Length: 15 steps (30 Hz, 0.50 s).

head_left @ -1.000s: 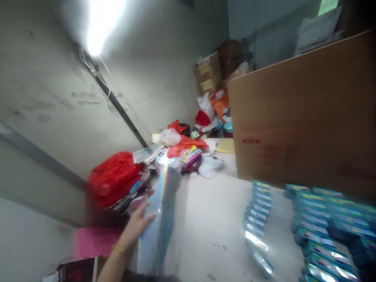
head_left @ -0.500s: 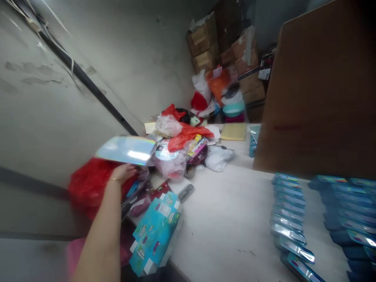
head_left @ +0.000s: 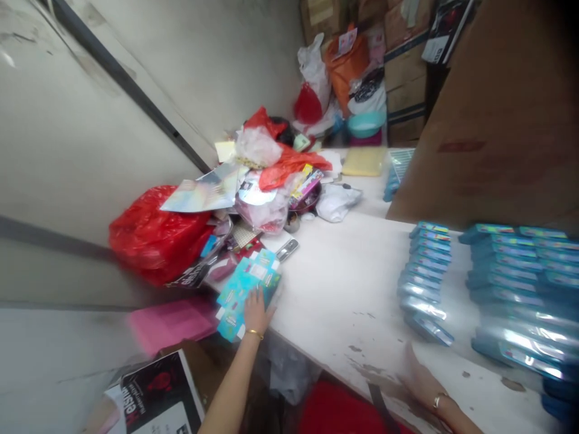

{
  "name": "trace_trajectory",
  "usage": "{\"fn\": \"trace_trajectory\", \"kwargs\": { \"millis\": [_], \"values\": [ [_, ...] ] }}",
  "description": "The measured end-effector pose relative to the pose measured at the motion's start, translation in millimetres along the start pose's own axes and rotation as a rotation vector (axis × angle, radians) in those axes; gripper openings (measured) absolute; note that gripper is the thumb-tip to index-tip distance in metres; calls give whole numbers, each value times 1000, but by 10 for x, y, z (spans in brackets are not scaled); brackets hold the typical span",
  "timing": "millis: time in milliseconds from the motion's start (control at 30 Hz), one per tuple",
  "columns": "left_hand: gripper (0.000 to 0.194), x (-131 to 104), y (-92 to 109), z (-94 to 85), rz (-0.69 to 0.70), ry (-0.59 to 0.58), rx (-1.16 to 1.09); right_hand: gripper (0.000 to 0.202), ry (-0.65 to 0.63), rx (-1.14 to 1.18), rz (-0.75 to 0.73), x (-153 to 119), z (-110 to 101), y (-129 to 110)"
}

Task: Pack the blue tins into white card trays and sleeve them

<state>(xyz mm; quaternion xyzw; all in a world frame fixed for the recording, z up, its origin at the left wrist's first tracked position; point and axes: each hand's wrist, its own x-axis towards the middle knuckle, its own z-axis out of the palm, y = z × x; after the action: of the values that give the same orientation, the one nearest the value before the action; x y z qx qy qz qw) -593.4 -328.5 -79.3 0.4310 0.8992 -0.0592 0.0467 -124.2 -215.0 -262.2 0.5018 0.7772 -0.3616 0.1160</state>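
- Left hand (head_left: 257, 310) has moved from the iridescent sheet (head_left: 203, 190) down onto the flattened turquoise cartons (head_left: 248, 289), thumb spread from fingers
- Cartons lie at the surface (head_left: 335, 283) edge, near the red plastic bag (head_left: 158, 235)
- Right hand (head_left: 418, 377), well apart, is blurred near the front edge; cannot tell its finger state

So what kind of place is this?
Probably a small packing workroom: flattened blue cartons under one hand, rows of identical blue packs on the table, and stacked boxes behind.
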Motion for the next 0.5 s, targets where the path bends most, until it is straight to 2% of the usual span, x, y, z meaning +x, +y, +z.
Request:
{"fn": "trace_trajectory", "kwargs": {
  "millis": [67, 233, 500],
  "values": [
    [66, 59, -53, 39, -11, -42, 74, 92, -71, 57, 20, 3, 31, 35],
    [59, 137, -119, 0, 44, -130, 92, 92, -94, 69, 90, -41, -56, -43],
    [53, 248, -184, -370, 153, -277, 133, 91, -114, 68, 146, -99, -217, -181]
  ]
}}
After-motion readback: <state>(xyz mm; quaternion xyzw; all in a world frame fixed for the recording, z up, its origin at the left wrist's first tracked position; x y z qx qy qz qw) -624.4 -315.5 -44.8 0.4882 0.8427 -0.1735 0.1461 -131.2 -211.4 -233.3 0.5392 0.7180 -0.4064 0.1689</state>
